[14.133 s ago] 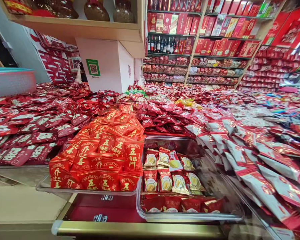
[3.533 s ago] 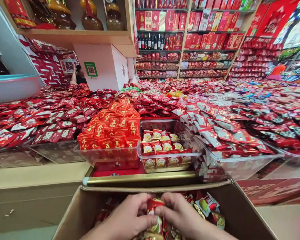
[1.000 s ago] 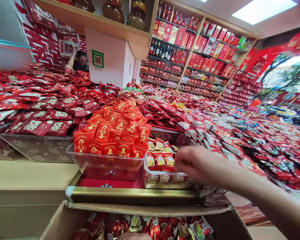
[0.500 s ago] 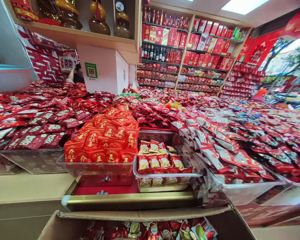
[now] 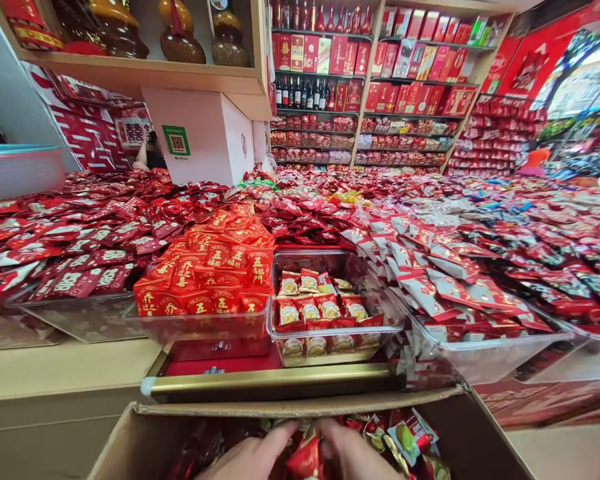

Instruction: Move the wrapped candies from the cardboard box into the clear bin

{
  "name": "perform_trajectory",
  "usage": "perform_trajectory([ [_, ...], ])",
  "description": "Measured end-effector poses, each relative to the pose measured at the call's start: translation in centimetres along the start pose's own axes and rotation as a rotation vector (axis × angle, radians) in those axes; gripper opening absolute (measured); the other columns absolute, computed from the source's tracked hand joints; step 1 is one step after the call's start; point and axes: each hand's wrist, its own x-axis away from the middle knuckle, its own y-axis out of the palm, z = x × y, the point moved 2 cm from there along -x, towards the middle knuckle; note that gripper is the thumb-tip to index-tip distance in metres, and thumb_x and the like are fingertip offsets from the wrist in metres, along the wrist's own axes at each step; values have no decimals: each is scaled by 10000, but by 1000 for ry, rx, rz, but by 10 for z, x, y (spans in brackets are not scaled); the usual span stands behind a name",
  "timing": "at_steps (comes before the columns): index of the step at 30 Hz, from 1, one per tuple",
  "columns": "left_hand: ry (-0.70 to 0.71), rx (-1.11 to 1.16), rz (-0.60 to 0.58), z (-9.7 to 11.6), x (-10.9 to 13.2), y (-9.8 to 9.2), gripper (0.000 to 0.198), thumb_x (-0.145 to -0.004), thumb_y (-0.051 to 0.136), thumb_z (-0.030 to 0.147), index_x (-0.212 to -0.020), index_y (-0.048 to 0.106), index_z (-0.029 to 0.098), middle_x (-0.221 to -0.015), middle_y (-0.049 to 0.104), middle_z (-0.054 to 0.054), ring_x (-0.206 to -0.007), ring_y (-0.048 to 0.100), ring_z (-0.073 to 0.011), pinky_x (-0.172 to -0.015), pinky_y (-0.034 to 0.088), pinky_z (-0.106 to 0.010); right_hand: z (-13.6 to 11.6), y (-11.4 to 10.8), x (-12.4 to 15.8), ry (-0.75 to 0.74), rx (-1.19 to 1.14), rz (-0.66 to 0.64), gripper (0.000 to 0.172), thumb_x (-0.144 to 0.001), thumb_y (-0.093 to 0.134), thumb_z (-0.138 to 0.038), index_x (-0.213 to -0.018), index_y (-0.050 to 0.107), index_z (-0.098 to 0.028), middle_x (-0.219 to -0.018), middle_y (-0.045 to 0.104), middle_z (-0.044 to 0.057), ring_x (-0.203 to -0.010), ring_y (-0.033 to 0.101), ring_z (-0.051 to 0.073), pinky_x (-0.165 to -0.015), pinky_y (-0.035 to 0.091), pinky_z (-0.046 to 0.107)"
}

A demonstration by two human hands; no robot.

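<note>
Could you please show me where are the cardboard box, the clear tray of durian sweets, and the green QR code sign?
Cardboard box [image 5: 143, 445]: head view, inside of left wall.
Clear tray [image 5: 335, 331]: head view, front rim.
Green QR code sign [image 5: 178, 141]: head view, middle of the code.

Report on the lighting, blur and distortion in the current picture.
In the head view, the left hand and right hand look slightly soft; same view, the box is shaded inside; head view again, the basket at the left edge looks blurred and stretched.
</note>
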Motion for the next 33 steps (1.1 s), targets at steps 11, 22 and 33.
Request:
perform_trajectory([
  [11,-64,423,-61,31,8,2,382,-672,542,178,-1041,448,149,-565,505,75,-502,401,-74,-465,294,-164,-19,2,21,76,-630,139,275,-742,520,-407,-698,527,-136,-532,481,-35,-445,425,55,-429,371,170],
  [22,0,522,19,37,7,0,298,-759,505,247,-1046,507,166,-680,581,16,-618,521,-123,-566,386,-204,-28,1,25,-79,-413,144,256,-682,600,-346,-859,565,-165,-703,581,6,-648,534,124,-645,443,265],
  [33,6,555,-3,38,13,-1,441,-691,572,190,-1110,437,216,-897,605,-7,-858,547,-183,-737,429,-262,-34,3,26,-605,798,131,392,-774,460,-236,-1159,455,-162,-1010,569,150,-911,543,213,-760,470,293],
])
